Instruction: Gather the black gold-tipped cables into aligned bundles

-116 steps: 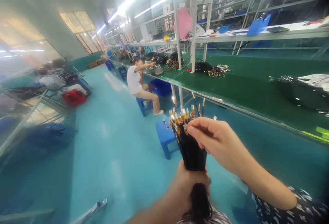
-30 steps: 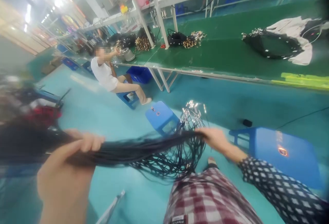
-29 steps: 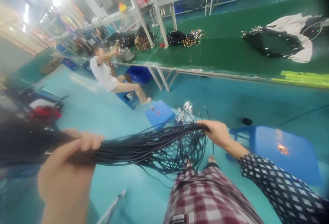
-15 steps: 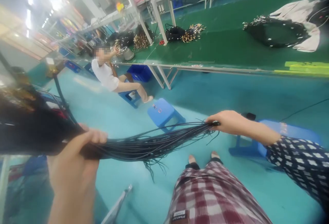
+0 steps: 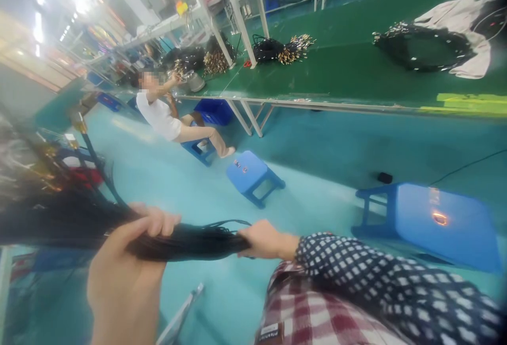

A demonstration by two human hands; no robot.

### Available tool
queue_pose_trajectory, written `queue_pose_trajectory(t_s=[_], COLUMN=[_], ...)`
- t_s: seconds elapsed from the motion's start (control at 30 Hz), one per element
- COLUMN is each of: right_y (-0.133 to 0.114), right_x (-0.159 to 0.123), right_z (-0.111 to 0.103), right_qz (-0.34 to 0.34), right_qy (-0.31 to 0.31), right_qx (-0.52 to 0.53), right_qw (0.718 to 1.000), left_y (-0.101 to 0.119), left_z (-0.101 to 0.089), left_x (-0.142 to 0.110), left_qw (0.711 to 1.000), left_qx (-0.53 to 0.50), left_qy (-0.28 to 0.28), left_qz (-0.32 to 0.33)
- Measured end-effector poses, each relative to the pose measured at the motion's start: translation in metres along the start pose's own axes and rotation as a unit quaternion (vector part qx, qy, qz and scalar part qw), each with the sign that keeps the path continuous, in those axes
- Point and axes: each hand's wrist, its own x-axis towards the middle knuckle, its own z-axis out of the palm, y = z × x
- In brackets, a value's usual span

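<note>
A thick bundle of black cables (image 5: 190,242) stretches sideways in front of me. My left hand (image 5: 134,244) is closed around it, thumb and fingers wrapped over the strands. Further right, my right hand (image 5: 263,239) grips the same bundle, its fingers closed round the narrower part. To the left of my left hand the cables fan into a blurred dark mass, where several gold-coloured connector ends (image 5: 81,123) stick up. A few loose strands bow out just above the bundle between my hands. The far cable ends by my right hand are hidden.
A green-topped bench (image 5: 340,81) runs across the back, carrying black cable bundles (image 5: 295,49) with metal ends and a coil (image 5: 423,46) on pale cloth. Blue stools (image 5: 247,170) stand on the floor. A co-worker (image 5: 158,115) sits at the bench. A metal leg (image 5: 182,313) juts up below.
My right hand has moved left along the bundle, much closer to my left hand. The spread strands between the hands are now gathered tightly. My left hand has shifted slightly right.
</note>
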Motion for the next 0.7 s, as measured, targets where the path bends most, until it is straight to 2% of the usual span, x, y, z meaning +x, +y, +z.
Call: queue_pose_trajectory(t_s=[0.03, 0.07, 0.13, 0.2, 0.27, 0.3, 0.33, 0.37, 0.4, 0.43, 0.5, 0.57, 0.63, 0.67, 0.7], right_y=[0.007, 0.014, 0.023, 0.025, 0.024, 0.024, 0.024, 0.026, 0.027, 0.029, 0.032, 0.033, 0.035, 0.038, 0.042], right_x=[-0.005, -0.013, -0.028, -0.038, -0.044, -0.046, -0.048, -0.050, -0.053, -0.057, -0.065, -0.073, -0.079, -0.081, -0.084], right_z=[-0.020, -0.044, -0.089, -0.112, -0.108, -0.100, -0.093, -0.089, -0.090, -0.098, -0.121, -0.138, -0.130, -0.119, -0.108], right_qz=[-0.030, -0.043, -0.058, -0.084, -0.064, -0.051, -0.060, -0.086, -0.110, -0.103, -0.073, -0.059, -0.007, 0.016, 0.022], right_qy=[-0.021, -0.016, 0.050, 0.136, 0.219, 0.235, 0.200, 0.134, 0.068, 0.049, 0.116, 0.231, 0.302, 0.291, 0.220], right_qx=[-0.042, -0.080, -0.132, -0.140, -0.124, -0.119, -0.120, -0.128, -0.145, -0.164, -0.193, -0.192, -0.167, -0.158, -0.151], right_qw=[0.998, 0.996, 0.988, 0.977, 0.966, 0.963, 0.971, 0.979, 0.981, 0.980, 0.972, 0.952, 0.939, 0.944, 0.964], left_y=[-0.001, -0.002, -0.004, -0.006, -0.009, -0.011, -0.014, -0.017, -0.020, -0.022, -0.025, -0.023, -0.019, -0.017, -0.016], left_z=[-0.008, -0.016, -0.029, -0.038, -0.039, -0.038, -0.036, -0.034, -0.032, -0.030, -0.027, -0.023, -0.017, -0.013, -0.010], left_x=[0.004, 0.007, 0.013, 0.014, 0.010, 0.008, 0.005, 0.002, 0.000, 0.000, 0.001, 0.006, 0.010, 0.010, 0.010], left_qw=[1.000, 1.000, 0.998, 0.997, 0.997, 0.997, 0.996, 0.996, 0.997, 0.997, 0.999, 0.999, 0.999, 0.999, 0.999], left_qx=[0.001, 0.001, -0.002, -0.007, -0.001, 0.008, 0.022, 0.034, 0.043, 0.045, 0.028, -0.005, -0.026, -0.028, -0.026], left_qy=[0.011, 0.027, 0.055, 0.068, 0.062, 0.054, 0.044, 0.034, 0.023, 0.016, 0.010, 0.013, 0.007, -0.003, -0.014], left_qz=[-0.001, 0.000, 0.004, 0.019, 0.046, 0.060, 0.069, 0.070, 0.063, 0.054, 0.034, 0.029, 0.030, 0.028, 0.023])
